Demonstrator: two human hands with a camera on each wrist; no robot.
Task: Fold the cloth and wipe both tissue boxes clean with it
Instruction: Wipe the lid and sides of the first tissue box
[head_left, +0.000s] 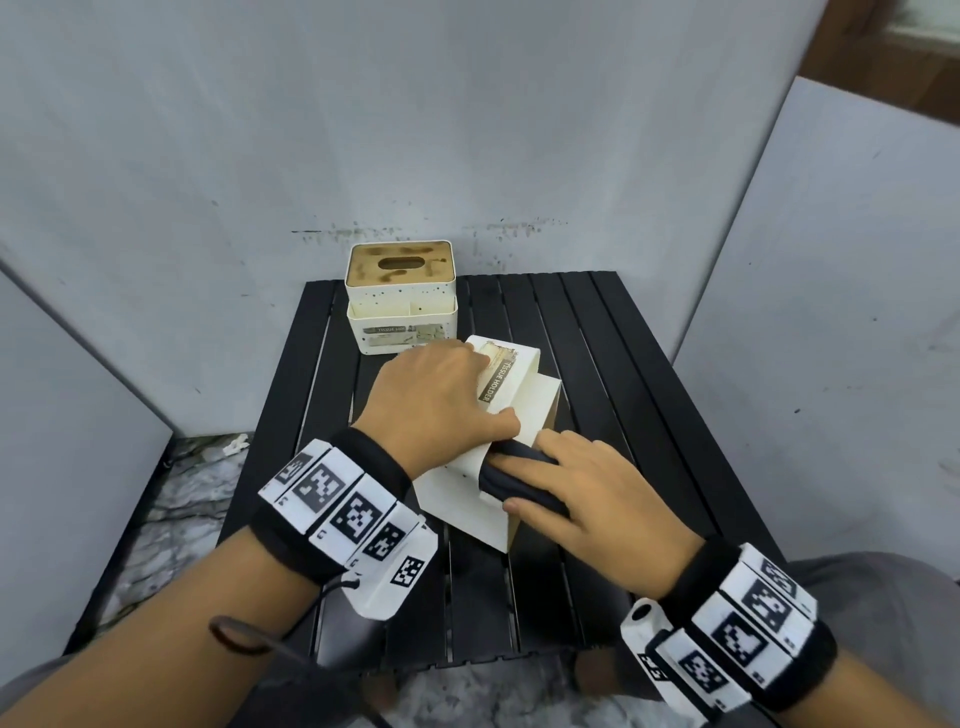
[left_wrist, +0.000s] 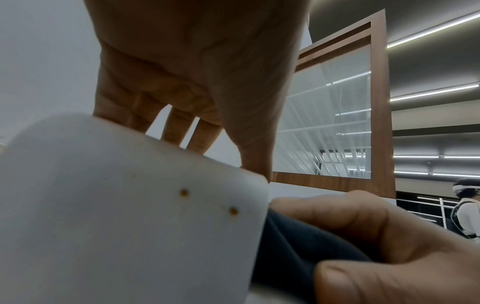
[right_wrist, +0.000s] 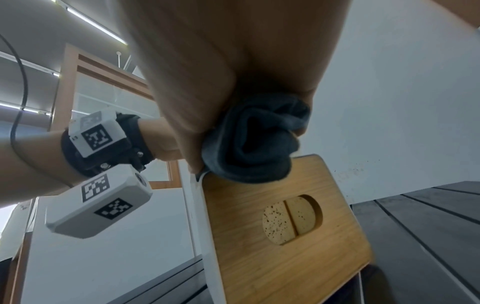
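A white tissue box (head_left: 462, 493) lies tipped on its side in the middle of the black table (head_left: 613, 364), its wooden lid (right_wrist: 285, 226) facing right. My left hand (head_left: 441, 400) rests on top of it, fingers draped over the far edge and thumb along the near one. My right hand (head_left: 571, 488) holds a bunched dark grey cloth (head_left: 514, 478) against the box's upper right edge; the right wrist view shows the cloth (right_wrist: 252, 144) pressed at the lid's top corner. The second tissue box (head_left: 401, 299), white with a stained wooden lid, stands upright at the back left.
Grey panels (head_left: 467, 130) wall in the table on the left, back and right. The table's right half and near edge (head_left: 467, 639) hold nothing else. In the left wrist view a person (left_wrist: 465, 209) stands far off at the right.
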